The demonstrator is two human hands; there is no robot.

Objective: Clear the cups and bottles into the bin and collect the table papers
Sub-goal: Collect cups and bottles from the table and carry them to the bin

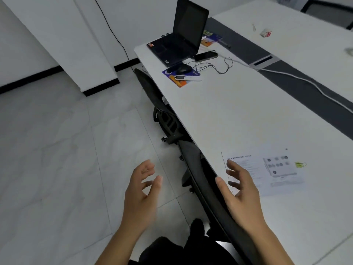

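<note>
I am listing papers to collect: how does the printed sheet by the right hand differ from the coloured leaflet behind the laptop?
The printed sheet is white with grey print; the coloured leaflet is blue and orange. The sheet lies near, at the right hand; the leaflet lies far, partly behind the laptop. Both lie flat on the white table.

Blurred, unreadable print on the paper (267, 175)
</note>
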